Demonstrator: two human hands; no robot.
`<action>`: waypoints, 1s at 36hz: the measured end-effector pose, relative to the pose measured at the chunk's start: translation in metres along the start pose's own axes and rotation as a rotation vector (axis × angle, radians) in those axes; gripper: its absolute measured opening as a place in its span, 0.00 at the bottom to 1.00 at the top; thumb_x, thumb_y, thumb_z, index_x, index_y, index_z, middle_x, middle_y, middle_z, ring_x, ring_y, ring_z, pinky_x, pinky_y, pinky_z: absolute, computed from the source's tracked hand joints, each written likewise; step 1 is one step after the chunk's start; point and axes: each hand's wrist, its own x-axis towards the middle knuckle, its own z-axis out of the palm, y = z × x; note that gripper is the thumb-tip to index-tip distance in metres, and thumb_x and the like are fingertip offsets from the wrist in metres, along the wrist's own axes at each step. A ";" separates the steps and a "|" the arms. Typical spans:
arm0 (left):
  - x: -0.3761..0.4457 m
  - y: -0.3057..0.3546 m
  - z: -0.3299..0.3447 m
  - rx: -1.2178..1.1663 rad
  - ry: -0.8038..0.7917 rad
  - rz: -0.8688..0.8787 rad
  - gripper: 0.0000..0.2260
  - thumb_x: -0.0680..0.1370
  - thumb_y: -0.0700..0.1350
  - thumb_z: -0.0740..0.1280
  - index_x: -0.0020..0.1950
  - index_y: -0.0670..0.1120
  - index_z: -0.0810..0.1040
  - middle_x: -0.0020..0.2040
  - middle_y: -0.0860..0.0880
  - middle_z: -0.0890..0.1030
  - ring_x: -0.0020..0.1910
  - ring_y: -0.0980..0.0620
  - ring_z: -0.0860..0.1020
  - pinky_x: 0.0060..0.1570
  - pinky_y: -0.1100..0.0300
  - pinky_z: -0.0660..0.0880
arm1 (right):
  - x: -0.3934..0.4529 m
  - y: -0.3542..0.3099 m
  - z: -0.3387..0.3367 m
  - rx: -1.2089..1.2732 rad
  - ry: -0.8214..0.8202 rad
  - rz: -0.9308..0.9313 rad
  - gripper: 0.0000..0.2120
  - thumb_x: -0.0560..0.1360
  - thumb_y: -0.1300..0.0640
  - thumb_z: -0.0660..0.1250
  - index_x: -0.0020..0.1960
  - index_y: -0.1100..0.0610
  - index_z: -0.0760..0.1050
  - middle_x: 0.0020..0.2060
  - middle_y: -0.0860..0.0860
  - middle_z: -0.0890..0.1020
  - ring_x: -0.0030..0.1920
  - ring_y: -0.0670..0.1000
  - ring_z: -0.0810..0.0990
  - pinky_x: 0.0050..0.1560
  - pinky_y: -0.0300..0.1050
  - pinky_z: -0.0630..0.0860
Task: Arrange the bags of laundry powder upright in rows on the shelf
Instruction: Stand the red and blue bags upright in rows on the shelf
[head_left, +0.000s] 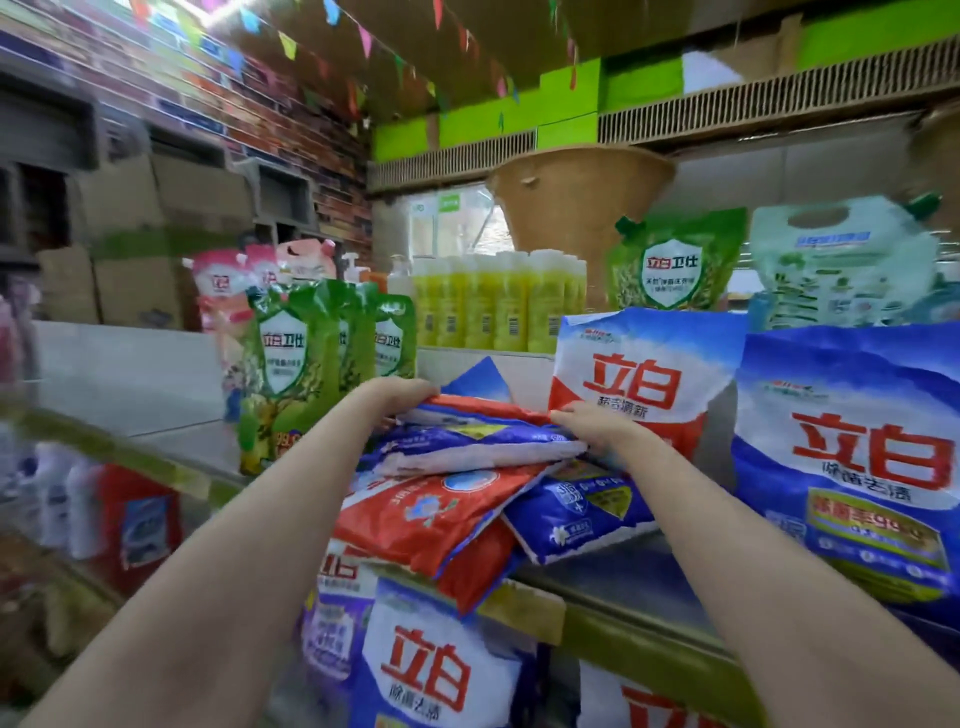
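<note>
Nearest, blue bags (436, 670) stood upright on the lower level, and above them a heap of red and blue laundry powder bags (457, 504) lay flat, hanging over the front edge of the shelf (613, 577). The left hand (400, 397) and right hand (592, 423) each had their fingers closed on an end of the top bag (483, 441) of the heap. Behind stood a white-and-red bag (644, 384) and, right, a big blue bag (852, 457), with green pouches (291, 374) left and yellow bottles (498, 306) farthest back.
</note>
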 end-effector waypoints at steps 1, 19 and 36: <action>0.000 -0.001 0.001 -0.018 -0.004 0.007 0.21 0.80 0.54 0.57 0.68 0.43 0.68 0.70 0.42 0.68 0.53 0.48 0.67 0.50 0.58 0.64 | 0.000 0.001 0.001 0.098 -0.038 0.003 0.18 0.81 0.56 0.56 0.65 0.66 0.70 0.64 0.59 0.74 0.64 0.57 0.73 0.67 0.51 0.68; -0.014 -0.004 -0.002 -0.713 0.041 0.234 0.18 0.75 0.29 0.63 0.59 0.46 0.68 0.47 0.44 0.78 0.37 0.50 0.78 0.29 0.61 0.78 | -0.025 -0.001 -0.012 0.802 0.082 -0.153 0.07 0.76 0.61 0.67 0.44 0.61 0.68 0.42 0.56 0.79 0.41 0.51 0.79 0.35 0.42 0.79; -0.033 0.065 0.053 -0.866 0.064 0.531 0.18 0.72 0.24 0.62 0.61 0.35 0.74 0.54 0.40 0.79 0.44 0.49 0.77 0.38 0.64 0.77 | -0.061 0.031 -0.085 0.515 0.273 -0.139 0.21 0.65 0.75 0.69 0.55 0.61 0.75 0.54 0.60 0.81 0.55 0.59 0.80 0.58 0.57 0.76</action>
